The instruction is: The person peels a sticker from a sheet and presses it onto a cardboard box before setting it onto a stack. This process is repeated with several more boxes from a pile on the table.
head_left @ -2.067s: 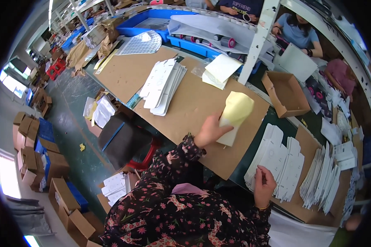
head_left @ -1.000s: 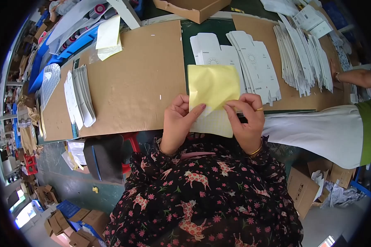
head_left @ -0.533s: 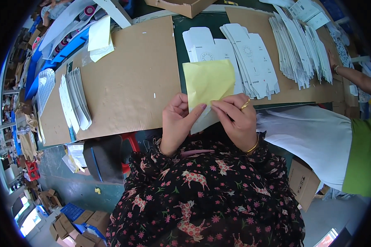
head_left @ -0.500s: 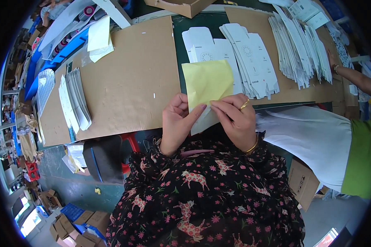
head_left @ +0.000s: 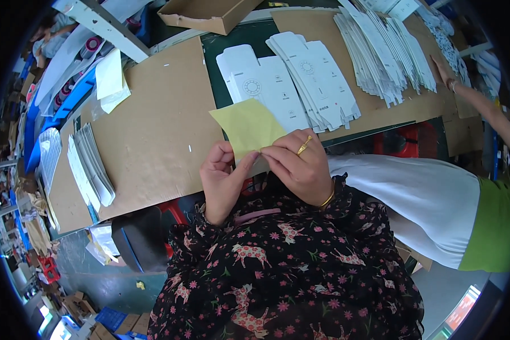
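A yellow sheet of paper (head_left: pixel 249 127) stands tilted in front of me, its lower edge between my two hands. My left hand (head_left: pixel 221 178) is closed, fingers curled behind the sheet and thumb against its lower edge. My right hand (head_left: pixel 303 167), with a gold ring and bangle, pinches the edge close to the left thumb; what lies exactly between those fingertips is too small to make out. Just beyond the sheet, flat white printed cartons lie in two overlapping stacks, a left stack (head_left: pixel 260 88) and a right stack (head_left: pixel 320 82).
Brown cardboard (head_left: pixel 158 124) covers the table. A small stack of folded white cartons (head_left: pixel 93 164) lies at left, with more yellow sheets (head_left: pixel 109 79) farther back. A large carton pile (head_left: pixel 379 54) stands at right, near another person's arm (head_left: pixel 484 105). An open cardboard box (head_left: pixel 204 17) sits behind.
The view has shifted, so the table sits differently in it. The yellow sheet has turned, its top now leaning left, and my right hand has come over its lower right part. Both hands keep hold.
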Available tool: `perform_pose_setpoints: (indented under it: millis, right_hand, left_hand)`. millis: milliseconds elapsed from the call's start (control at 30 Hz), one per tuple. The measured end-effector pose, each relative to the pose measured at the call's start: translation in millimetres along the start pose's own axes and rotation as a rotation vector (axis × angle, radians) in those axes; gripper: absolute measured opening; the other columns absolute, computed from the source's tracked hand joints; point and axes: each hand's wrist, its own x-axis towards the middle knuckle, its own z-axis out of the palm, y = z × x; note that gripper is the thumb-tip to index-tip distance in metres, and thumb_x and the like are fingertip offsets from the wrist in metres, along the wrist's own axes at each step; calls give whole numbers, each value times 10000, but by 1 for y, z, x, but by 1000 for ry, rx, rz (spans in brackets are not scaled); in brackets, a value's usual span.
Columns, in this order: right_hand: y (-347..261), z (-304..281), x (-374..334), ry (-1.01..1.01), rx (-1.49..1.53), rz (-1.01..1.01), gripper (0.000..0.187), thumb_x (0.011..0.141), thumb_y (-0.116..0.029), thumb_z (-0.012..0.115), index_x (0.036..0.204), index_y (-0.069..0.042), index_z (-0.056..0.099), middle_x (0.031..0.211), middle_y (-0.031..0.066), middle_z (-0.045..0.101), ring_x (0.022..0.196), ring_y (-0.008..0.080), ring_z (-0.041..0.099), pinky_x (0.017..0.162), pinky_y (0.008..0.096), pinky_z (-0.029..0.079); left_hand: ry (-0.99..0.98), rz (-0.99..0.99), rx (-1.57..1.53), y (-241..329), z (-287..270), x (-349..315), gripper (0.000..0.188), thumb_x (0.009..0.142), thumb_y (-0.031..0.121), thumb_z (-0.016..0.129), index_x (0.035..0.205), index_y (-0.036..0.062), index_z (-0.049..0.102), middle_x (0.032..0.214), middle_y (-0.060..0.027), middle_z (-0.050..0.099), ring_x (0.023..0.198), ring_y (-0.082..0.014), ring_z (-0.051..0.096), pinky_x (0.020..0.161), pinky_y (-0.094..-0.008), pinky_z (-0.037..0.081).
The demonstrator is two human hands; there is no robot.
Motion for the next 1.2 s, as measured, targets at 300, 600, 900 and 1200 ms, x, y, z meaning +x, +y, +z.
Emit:
perform_pose_setpoints:
  millis: [300,600,900,1200]
  right_hand:
    - [-1,-1,-4,-11,56,24,200,768,10,842,931,-46,739,882,47,681,796,247,643,732,381,480]
    - [11,1,0,0,117,118,192,770,44,830,919,-33,737,867,73,683,777,269,641,697,379,491]
    - [-3,3,-1,-129,79,124,125,845,23,783,940,2,703,897,134,663,834,330,640,763,406,514]
    - [-5,-5,3,-184,161,100,131,834,42,775,940,8,704,941,154,662,873,366,633,771,457,508]
  left_hand:
    - [49,-52,-43,0,3,-5,204,957,-44,750,1111,-24,618,1099,-110,763,967,-87,698,843,-224,555]
    - [43,-53,-125,-5,7,10,186,974,-41,729,1117,-20,611,1084,-106,764,947,-83,701,832,-222,558]
    - [128,-45,134,-19,-2,-4,191,963,102,785,1102,47,667,894,49,668,789,-16,607,662,-194,502]
    - [60,235,187,-5,6,-8,158,971,67,750,1001,26,600,847,40,590,817,-43,568,706,-233,484]
